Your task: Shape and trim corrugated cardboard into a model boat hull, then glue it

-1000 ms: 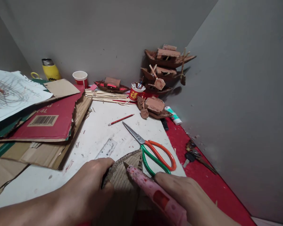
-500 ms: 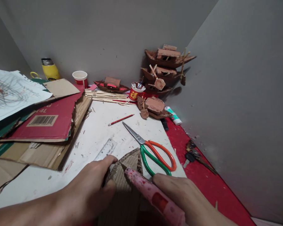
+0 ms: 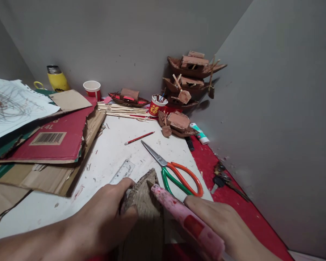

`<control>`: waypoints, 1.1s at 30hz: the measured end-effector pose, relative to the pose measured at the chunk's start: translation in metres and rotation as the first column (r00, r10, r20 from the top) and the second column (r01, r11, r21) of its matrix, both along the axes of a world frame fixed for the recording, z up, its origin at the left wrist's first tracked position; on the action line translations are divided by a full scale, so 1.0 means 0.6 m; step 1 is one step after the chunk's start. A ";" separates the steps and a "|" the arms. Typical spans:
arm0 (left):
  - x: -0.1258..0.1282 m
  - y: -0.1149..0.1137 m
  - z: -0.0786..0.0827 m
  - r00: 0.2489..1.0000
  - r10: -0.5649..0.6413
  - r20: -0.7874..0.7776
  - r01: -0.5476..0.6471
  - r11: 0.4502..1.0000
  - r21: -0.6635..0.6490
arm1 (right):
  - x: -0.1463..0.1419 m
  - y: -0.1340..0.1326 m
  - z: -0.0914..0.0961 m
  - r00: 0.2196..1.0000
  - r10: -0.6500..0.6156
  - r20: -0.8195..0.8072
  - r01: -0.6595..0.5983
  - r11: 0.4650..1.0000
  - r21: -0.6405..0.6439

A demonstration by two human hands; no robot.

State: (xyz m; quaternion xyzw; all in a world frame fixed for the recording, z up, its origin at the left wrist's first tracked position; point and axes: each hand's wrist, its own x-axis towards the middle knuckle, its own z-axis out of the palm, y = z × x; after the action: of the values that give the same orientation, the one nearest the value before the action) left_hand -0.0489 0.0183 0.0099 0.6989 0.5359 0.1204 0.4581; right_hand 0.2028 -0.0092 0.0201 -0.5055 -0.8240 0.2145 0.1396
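My left hand (image 3: 111,214) is closed around the left side of a cardboard piece (image 3: 145,214), which has a curved edge and a pointed far end. The piece looks like a small boat hull. A pink glue gun (image 3: 179,214) with a red patch is in my right hand (image 3: 220,217); its dark tip is at the cardboard's upper face, close to the point. Part of the right hand's grip is hidden behind the tool. Just beyond lie scissors (image 3: 180,179) with green and orange handles, and a clear ruler (image 3: 123,171).
Torn cardboard (image 3: 54,145) and a scribbled paper (image 3: 13,108) are piled at left. Brown model boats (image 3: 176,121) stand at the back right. Behind the pencil (image 3: 139,138) are thin sticks (image 3: 125,111), paper cups (image 3: 92,88) and a yellow bottle (image 3: 57,79). Keys (image 3: 220,179) lie at right.
The glue gun's tip has moved a little up and right along the cardboard, toward its pointed end. The cardboard has tilted slightly; my left hand keeps its hold.
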 end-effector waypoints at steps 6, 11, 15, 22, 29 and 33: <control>0.005 0.018 -0.005 0.998 0.031 0.050 -0.033 0.999 0.039 | -0.013 0.005 -0.002 0.995 0.041 0.094 -0.035 0.997 -0.072; 0.004 0.021 -0.012 0.997 0.001 0.075 -0.006 0.998 0.066 | -0.013 0.009 -0.002 0.996 0.065 0.061 -0.067 0.997 0.024; 0.003 0.018 -0.017 0.997 0.005 0.075 -0.012 0.996 0.089 | -0.015 0.008 -0.004 0.997 0.065 0.036 -0.065 0.998 -0.015; 0.006 0.015 -0.013 0.998 0.019 0.057 -0.025 0.994 0.102 | -0.016 0.004 -0.015 0.996 0.029 0.090 -0.024 0.998 -0.059; 0.007 0.014 -0.013 0.997 0.042 0.065 -0.050 0.992 0.120 | -0.013 0.008 -0.019 0.997 0.033 0.073 -0.034 0.999 0.001; 0.008 0.010 -0.017 0.991 0.076 0.106 -0.082 0.995 0.058 | -0.020 0.007 -0.014 0.997 0.042 0.058 -0.039 0.998 -0.052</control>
State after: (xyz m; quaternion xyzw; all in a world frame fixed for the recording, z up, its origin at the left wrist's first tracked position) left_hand -0.0440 0.0244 -0.0002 0.6839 0.5347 0.1912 0.4579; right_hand 0.1907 -0.0052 0.0117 -0.4984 -0.8320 0.2233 0.0981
